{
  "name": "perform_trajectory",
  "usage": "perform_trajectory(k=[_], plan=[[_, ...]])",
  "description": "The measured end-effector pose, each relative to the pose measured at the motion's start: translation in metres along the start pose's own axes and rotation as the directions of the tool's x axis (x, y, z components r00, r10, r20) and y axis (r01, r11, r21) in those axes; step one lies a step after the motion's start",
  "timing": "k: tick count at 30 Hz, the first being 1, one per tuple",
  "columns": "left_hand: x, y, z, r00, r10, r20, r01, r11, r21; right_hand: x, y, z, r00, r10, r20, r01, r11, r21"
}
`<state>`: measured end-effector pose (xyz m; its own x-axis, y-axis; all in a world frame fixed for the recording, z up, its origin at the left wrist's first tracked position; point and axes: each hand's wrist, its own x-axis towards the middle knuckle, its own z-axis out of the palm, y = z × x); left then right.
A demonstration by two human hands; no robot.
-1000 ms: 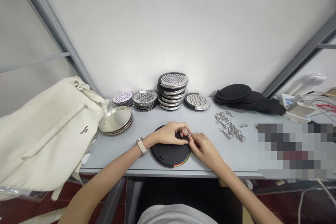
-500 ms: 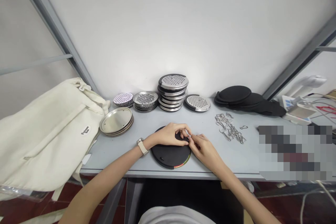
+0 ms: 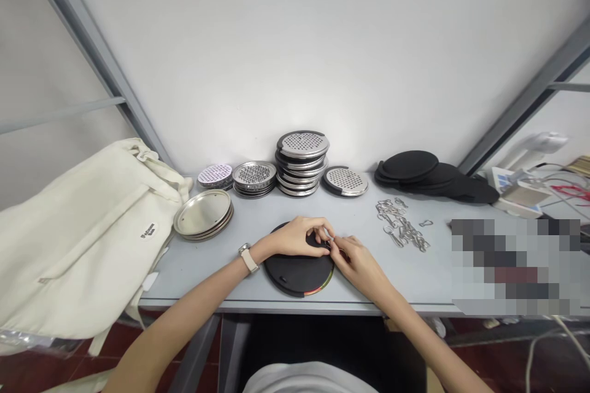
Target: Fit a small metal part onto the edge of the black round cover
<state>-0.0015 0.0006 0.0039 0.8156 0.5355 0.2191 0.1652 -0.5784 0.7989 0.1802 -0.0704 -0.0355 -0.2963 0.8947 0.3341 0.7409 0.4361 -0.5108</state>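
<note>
A round black disc (image 3: 297, 271) with a coloured edge lies flat on the grey table (image 3: 258, 230) in front of me. My left hand (image 3: 297, 237), with a watch on its wrist, rests on the disc's far right rim with fingers curled. My right hand (image 3: 357, 260) meets it there, fingers pinched on a small metal clip at the rim. The clip is mostly hidden between the fingertips.
Along the wall stand stacks of perforated metal discs (image 3: 302, 161), a stack of plain metal plates (image 3: 203, 214) at the left, and black pouches (image 3: 428, 172) at the right. Several loose metal clips (image 3: 402, 226) lie right of my hands. A cream cloth bag (image 3: 78, 239) fills the left.
Both hands stay at the disc's right rim; only the fingers shift slightly. The disc has not moved.
</note>
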Motion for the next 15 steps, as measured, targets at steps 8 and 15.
perform_trajectory(k=[8, 15], plan=[[0.0005, -0.0002, -0.0003, 1.0, 0.002, -0.004, -0.002, 1.0, -0.011, 0.0002, -0.0004, -0.0008, 1.0, -0.001, -0.009, 0.001, 1.0, -0.006], [0.0005, 0.0009, -0.0002, 1.0, -0.006, -0.004, 0.006, 1.0, -0.007, -0.0003, -0.0002, -0.0003, 1.0, -0.006, -0.029, 0.005, 1.0, -0.022]])
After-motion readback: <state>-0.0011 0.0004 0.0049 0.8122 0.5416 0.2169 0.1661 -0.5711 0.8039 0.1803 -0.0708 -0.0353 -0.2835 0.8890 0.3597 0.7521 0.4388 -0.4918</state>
